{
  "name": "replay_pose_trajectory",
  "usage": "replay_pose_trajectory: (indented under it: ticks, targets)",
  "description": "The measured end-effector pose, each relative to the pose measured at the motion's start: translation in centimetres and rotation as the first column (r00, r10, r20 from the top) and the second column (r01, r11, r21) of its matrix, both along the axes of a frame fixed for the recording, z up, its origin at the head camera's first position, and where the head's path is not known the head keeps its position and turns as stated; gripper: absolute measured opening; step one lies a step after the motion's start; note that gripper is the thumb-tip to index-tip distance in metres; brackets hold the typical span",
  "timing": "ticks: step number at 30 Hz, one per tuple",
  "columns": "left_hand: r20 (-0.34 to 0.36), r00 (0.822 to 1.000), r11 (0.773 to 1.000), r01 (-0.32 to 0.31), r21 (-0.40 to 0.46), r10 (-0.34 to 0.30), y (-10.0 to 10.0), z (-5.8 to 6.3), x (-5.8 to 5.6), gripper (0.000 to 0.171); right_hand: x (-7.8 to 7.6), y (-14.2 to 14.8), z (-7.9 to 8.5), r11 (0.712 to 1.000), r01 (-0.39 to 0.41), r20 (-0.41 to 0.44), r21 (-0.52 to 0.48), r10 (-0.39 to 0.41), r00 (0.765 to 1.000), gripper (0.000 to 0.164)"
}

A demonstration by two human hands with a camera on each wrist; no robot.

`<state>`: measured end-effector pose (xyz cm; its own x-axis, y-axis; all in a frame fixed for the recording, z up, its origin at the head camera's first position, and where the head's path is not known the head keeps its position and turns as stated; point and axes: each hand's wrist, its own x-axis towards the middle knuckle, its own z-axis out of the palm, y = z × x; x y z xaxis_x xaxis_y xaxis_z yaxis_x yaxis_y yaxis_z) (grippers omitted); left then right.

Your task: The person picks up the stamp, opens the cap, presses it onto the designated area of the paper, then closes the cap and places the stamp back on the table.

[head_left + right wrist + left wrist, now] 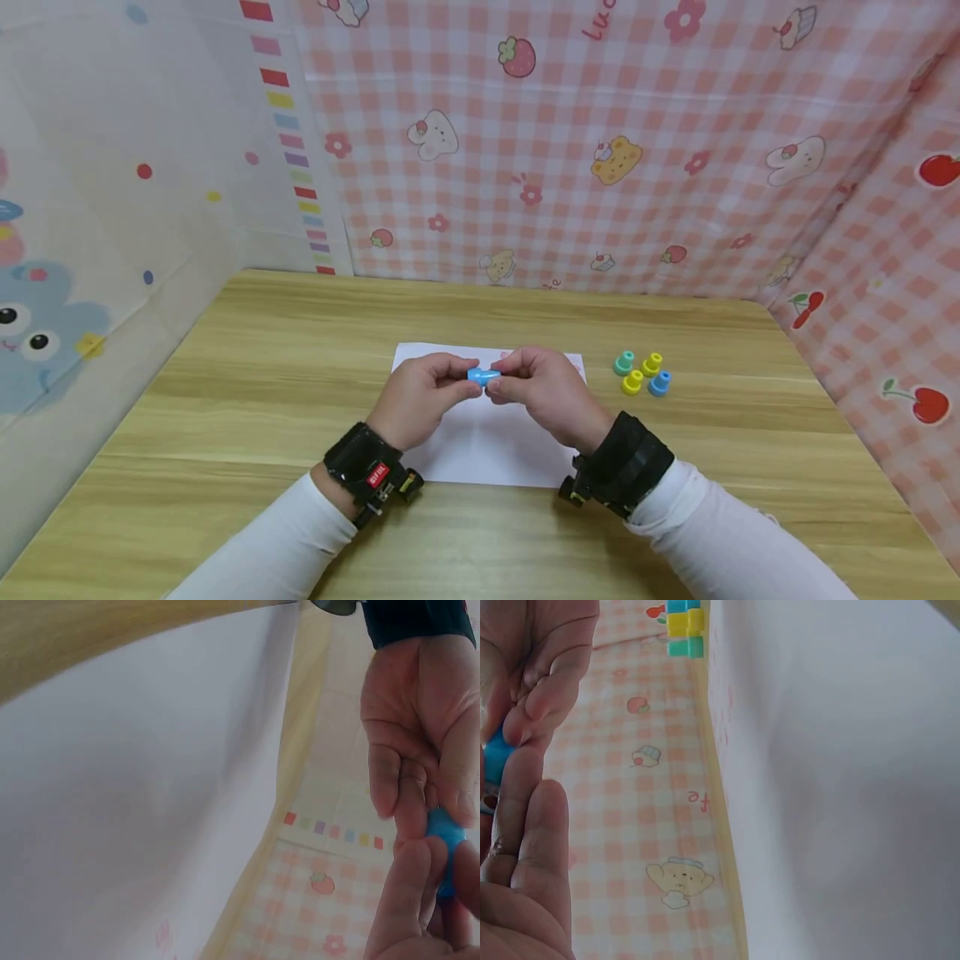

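Held level between both hands is a small light-blue toy stamp (483,377), just above a white sheet of paper (480,450). My left hand (420,396) pinches its left end with thumb and fingers. The right end is pinched by my right hand (553,392). In the right wrist view the blue stamp (448,844) shows between the two sets of fingertips, partly covered by them. The left wrist view catches only a bit of the blue stamp (496,759) at its left edge. Faint red printed marks lie near the paper's upper right corner.
Right of the paper several small stamps stand on the wooden table (720,467): a green stamp (623,362), a yellow stamp (652,364), another yellow stamp (632,382) and a blue stamp (660,383). A pink checked cloth (562,225) hangs behind the table.
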<state>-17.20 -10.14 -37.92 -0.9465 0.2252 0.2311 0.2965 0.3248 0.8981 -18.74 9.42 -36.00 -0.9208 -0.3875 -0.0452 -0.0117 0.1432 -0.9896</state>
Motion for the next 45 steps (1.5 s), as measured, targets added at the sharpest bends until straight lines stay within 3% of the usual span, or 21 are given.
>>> replay_pose_trajectory:
  ticks: [4,7,10,13,17,23,28,34,38,45]
  targets:
    - [-0.008,1.000,1.000,0.012,-0.018,-0.013,0.1,0.1,0.1,0.020,0.1,0.2,0.1,0.999,0.007,-0.019,0.035,-0.006,1.000,0.014]
    - [-0.023,0.998,0.997,0.056,-0.054,-0.057,0.2,0.1,0.0,0.029,0.2,0.5,0.0,0.995,0.017,-0.077,0.095,-0.010,0.997,0.012]
    - [0.011,0.993,0.988,0.121,-0.093,-0.120,0.2,0.1,0.0,0.050,0.2,1.0,0.2,0.983,0.029,-0.165,0.180,0.001,0.986,0.011]
    - [0.051,0.991,0.976,0.132,-0.171,-0.125,-0.3,0.2,-0.1,0.070,0.1,2.1,0.5,0.959,0.065,-0.243,0.277,0.004,0.970,0.012]
    - [-0.001,0.998,0.940,0.059,-0.335,-0.063,-1.6,0.4,-0.1,0.081,-0.1,5.0,1.2,0.888,0.169,-0.335,0.427,-0.018,0.942,0.012]
    - [-0.091,0.996,0.848,-0.033,-0.528,-0.018,-3.4,0.5,-0.3,0.077,-0.6,9.6,1.6,0.749,0.239,-0.403,0.618,0.040,0.914,0.010]
    - [-0.114,0.993,0.800,-0.065,-0.596,-0.005,-4.0,0.0,-0.8,0.071,-1.0,12.8,1.2,0.639,0.225,-0.378,0.735,0.112,0.919,0.007]
    - [-0.141,0.990,0.768,-0.103,-0.632,0.017,-4.5,-0.2,-1.2,0.070,-1.3,14.7,0.5,0.525,0.193,-0.303,0.829,0.132,0.944,0.006]
    - [-0.150,0.988,0.756,-0.116,-0.644,0.024,-4.9,-0.1,-1.4,0.070,-1.3,14.9,0.3,0.476,0.161,-0.245,0.865,0.120,0.962,0.010]
    - [-0.155,0.987,0.745,-0.129,-0.654,0.036,-5.0,-0.2,-1.9,0.069,-1.6,15.2,0.0,0.454,0.131,-0.195,0.881,0.096,0.976,0.015]
